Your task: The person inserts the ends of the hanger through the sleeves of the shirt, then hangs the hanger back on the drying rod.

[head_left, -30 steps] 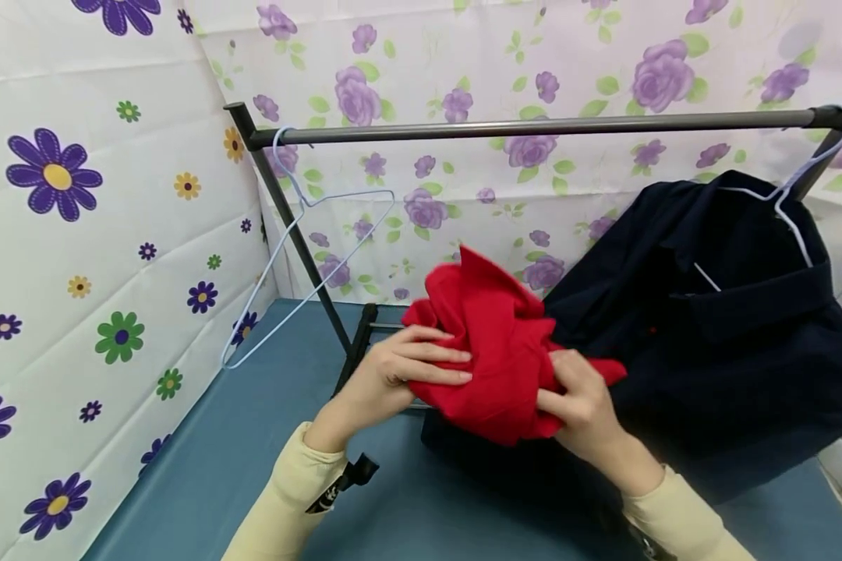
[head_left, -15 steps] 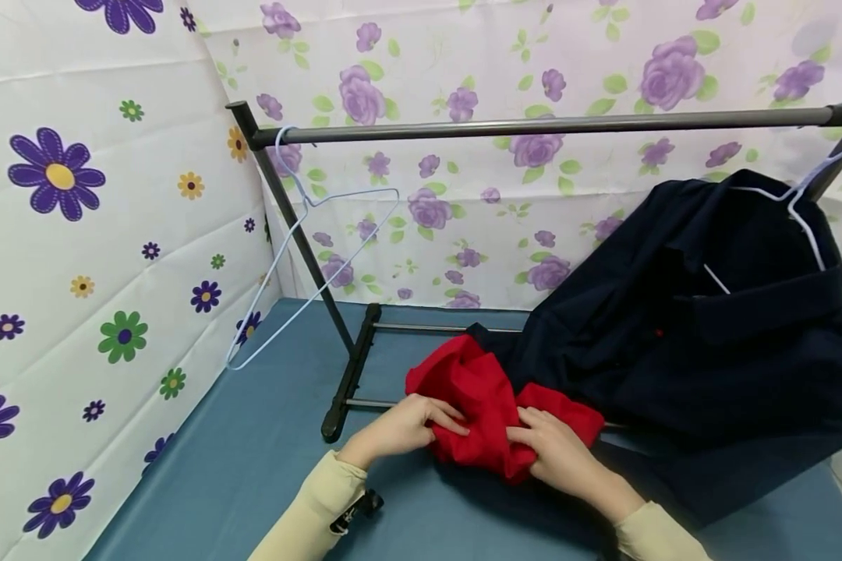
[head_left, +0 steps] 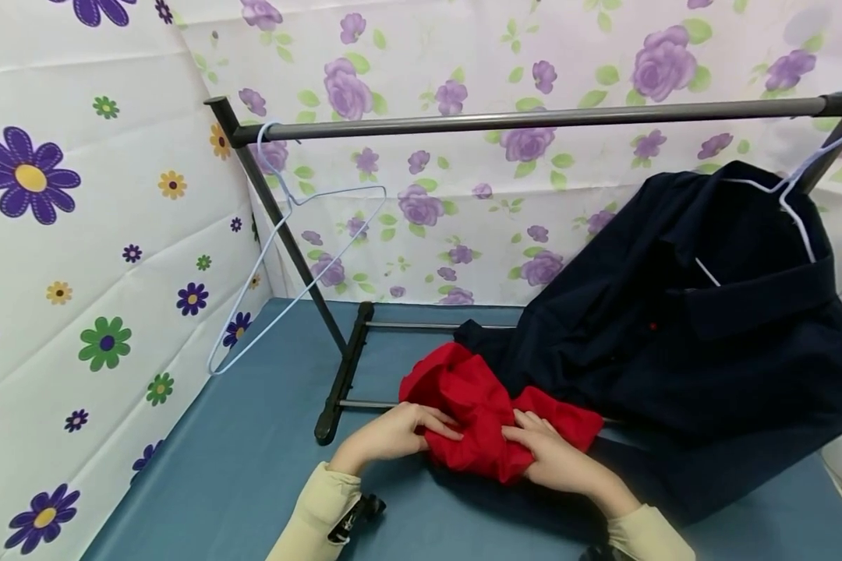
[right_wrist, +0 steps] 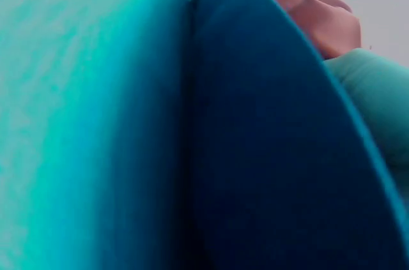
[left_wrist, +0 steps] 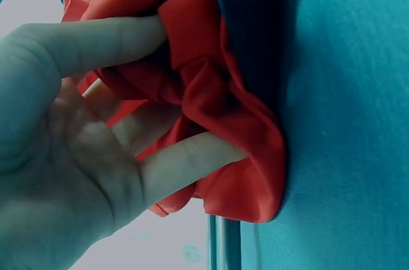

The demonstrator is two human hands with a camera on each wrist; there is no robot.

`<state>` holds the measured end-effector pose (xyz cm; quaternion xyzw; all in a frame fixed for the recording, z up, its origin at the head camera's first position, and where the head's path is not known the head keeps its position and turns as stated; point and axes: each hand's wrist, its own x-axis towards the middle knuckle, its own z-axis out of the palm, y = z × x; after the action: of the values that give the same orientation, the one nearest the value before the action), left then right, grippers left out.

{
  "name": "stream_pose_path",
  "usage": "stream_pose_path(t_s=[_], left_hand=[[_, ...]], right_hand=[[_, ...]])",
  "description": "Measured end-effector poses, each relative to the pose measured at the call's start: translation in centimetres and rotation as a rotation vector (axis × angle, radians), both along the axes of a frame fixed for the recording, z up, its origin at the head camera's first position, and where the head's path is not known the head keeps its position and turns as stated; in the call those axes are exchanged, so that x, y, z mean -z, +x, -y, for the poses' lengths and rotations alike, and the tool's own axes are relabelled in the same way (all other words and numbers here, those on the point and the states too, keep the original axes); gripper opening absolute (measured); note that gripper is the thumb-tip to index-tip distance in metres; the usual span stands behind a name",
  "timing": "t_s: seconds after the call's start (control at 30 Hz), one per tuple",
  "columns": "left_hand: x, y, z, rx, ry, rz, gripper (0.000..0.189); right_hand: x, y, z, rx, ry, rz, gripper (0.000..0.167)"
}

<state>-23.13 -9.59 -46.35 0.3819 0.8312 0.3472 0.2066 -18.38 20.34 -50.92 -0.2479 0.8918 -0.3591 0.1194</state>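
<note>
A crumpled red cloth garment (head_left: 473, 413) lies bunched low in the middle of the head view, against navy fabric. At its left side, my left hand (head_left: 400, 430) holds it. In the left wrist view, the thumb and fingers of that hand (left_wrist: 96, 117) reach into the red folds (left_wrist: 211, 97). My right hand (head_left: 554, 456) grips the garment from the right, partly covering it. A navy shirt (head_left: 673, 343) hangs on a pale hanger (head_left: 789, 187) at right and spreads onto the table. Navy fabric (right_wrist: 268, 129) hides most of my right hand in its wrist view.
A dark metal rack's rail (head_left: 498, 121) crosses above the hands. A bare pale-blue wire hanger (head_left: 291, 300) hangs at its left end. The rack's foot (head_left: 344, 374) stands on the blue tabletop (head_left: 252, 467). A flower-print cloth wall (head_left: 421, 257) closes the back.
Both hands have brought the red garment down from in front of the rack to the table level. Over the last half second, the hands and garment have barely moved; the view shifted slightly.
</note>
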Motion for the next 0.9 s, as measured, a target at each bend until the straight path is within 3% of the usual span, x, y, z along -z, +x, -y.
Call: stream_pose_path(t_s=[0.2,0.3,0.37,0.47,0.57,0.63,0.7,0.8,0.9], left_hand=[[-1.1,0.3,0.5,0.073,-0.052,-0.013,0.044],[-2.7,0.9,1.4,0.112,-0.11,-0.042,0.041],[-4.1,1.5,2.3,0.095,-0.106,-0.068,0.042],[-6.4,2.5,3.8,-0.021,0.02,-0.138,0.039],[-8.2,3.1,5.3,-0.193,0.23,-0.278,0.035],[-8.9,3.2,6.0,-0.326,0.327,-0.376,0.04],[-8.9,2.8,6.3,-0.449,0.366,-0.416,0.049],[-7.7,1.9,5.9,-0.564,0.345,-0.337,0.066],[-5.6,1.1,4.2,-0.554,0.278,-0.207,0.081]], right_hand=[[-0.5,0.0,-0.5,-0.048,0.002,-0.005,0.058],[-1.6,0.2,-1.0,-0.073,0.007,0.016,0.056],[-2.7,0.5,-1.6,-0.087,-0.01,0.011,0.05],[-4.8,0.8,-2.4,-0.078,-0.139,-0.078,0.035],[-7.0,0.3,-2.8,-0.006,-0.363,-0.24,0.028],[-8.2,-0.4,-2.7,0.084,-0.48,-0.329,0.028],[-9.0,-1.2,-2.1,0.191,-0.525,-0.368,0.03],[-8.8,-2.5,-0.9,0.302,-0.482,-0.333,0.041],[-7.1,-3.5,0.4,0.286,-0.345,-0.273,0.061]])
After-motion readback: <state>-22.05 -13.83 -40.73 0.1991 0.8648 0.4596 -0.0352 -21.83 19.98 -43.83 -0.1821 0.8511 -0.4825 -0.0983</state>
